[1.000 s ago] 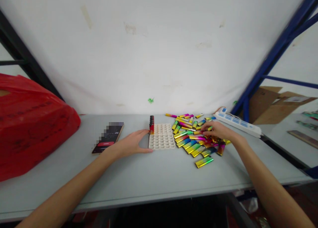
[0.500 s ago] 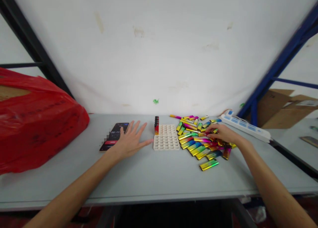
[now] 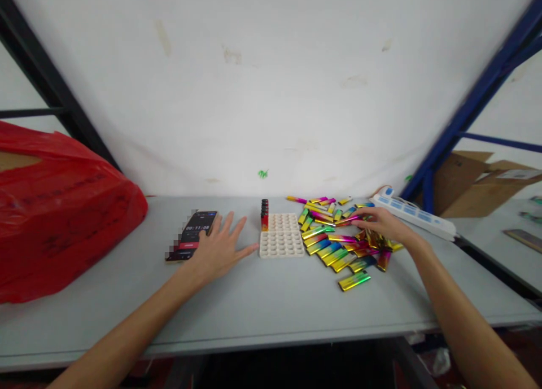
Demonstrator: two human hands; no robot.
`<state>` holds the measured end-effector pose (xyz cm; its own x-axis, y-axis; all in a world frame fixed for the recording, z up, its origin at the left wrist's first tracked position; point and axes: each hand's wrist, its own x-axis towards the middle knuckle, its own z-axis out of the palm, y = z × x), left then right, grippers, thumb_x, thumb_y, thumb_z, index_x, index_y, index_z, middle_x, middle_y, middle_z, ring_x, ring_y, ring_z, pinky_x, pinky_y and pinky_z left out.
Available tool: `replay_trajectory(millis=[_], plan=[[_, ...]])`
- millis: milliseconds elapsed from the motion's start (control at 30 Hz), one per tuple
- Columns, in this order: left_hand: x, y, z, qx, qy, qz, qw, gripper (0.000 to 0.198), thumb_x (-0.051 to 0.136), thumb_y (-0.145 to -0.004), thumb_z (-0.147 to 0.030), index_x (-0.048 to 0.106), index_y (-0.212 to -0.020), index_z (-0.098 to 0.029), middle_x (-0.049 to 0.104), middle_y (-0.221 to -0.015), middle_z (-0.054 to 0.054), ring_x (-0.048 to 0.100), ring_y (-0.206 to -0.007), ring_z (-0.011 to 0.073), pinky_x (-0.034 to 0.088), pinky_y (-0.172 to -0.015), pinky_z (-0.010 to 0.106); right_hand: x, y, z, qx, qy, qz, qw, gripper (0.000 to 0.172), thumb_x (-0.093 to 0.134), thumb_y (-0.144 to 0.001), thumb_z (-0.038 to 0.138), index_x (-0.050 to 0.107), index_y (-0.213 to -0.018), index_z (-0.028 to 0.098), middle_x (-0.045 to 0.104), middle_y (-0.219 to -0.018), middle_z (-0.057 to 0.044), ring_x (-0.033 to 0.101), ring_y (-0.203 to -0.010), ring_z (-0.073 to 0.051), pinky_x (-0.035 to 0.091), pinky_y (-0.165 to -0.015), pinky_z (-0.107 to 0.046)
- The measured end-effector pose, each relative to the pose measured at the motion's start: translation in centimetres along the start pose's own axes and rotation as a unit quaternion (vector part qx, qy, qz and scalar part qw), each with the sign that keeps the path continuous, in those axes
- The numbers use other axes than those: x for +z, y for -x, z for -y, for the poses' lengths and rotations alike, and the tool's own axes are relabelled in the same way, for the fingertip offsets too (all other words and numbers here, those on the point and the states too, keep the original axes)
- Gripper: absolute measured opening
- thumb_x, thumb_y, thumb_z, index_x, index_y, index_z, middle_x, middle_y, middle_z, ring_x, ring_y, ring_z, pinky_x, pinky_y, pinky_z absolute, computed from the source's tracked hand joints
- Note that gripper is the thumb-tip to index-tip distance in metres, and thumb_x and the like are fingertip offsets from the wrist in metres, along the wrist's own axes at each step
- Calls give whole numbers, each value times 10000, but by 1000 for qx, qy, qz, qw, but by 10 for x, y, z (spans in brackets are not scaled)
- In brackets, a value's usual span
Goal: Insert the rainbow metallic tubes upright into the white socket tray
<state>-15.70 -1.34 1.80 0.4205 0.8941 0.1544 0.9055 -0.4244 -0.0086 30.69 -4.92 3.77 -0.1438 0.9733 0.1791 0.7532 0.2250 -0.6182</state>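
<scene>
My left hand (image 3: 218, 250) lies with fingers spread between the phone and the white tray, its thumb tip close to the tray's left edge. The white tray (image 3: 292, 243) has rows of round holes. Several red lighters with black tops (image 3: 265, 217) stand upright in its left column, towards the back. To the right of the tray, a loose pile of shiny lighters (image 3: 334, 253) in yellow, green, blue and pink lies flat. Over the back of this pile, my right hand (image 3: 379, 222) pinches a pink and yellow lighter (image 3: 348, 221) by its right end.
A phone (image 3: 195, 234) showing a running timer lies beside my left hand. The red plastic bag (image 3: 71, 214) bulges over the table's left side. At the back right are a white power strip (image 3: 415, 213) and, beyond the blue post, a cardboard box (image 3: 478, 186).
My right hand has risen slightly out of the pile, and a pink and yellow lighter now shows between its fingers. My left hand stays spread. The whole view has shifted a little.
</scene>
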Motion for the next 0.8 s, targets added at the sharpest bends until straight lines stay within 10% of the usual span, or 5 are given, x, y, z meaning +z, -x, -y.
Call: replay_trajectory(millis=[300, 633, 800], plan=[[-2, -7, -9, 91, -15, -69, 993, 599, 487, -979, -634, 572, -1393, -210, 571, -1429, 172, 497, -1337, 365, 324, -1158, 551, 26, -8, 32, 17, -180, -110, 977, 499, 674, -845, 669, 705, -850, 171, 640, -732, -21, 569, -723, -172, 472, -690, -300], [1, -11, -10, 107, 60, -38, 992, 568, 543, -958, -635, 635, -1286, -181, 633, -1294, 154, 554, -1253, 344, 409, -1093, 479, 58, -39, 94, -26, -270, 13, 962, 436, 662, -897, 603, 660, -795, 179, 618, -713, 10, 567, -683, -142, 464, -672, -279], [7, -12, -6, 136, 99, -25, 985, 702, 509, -927, -742, 620, -1330, -177, 622, -1311, 144, 560, -1240, 327, 398, -1110, 459, 47, -41, 87, -42, -164, 39, 985, 457, 594, -926, 630, 684, -859, 187, 700, -754, -20, 629, -704, -173, 507, -662, -293]])
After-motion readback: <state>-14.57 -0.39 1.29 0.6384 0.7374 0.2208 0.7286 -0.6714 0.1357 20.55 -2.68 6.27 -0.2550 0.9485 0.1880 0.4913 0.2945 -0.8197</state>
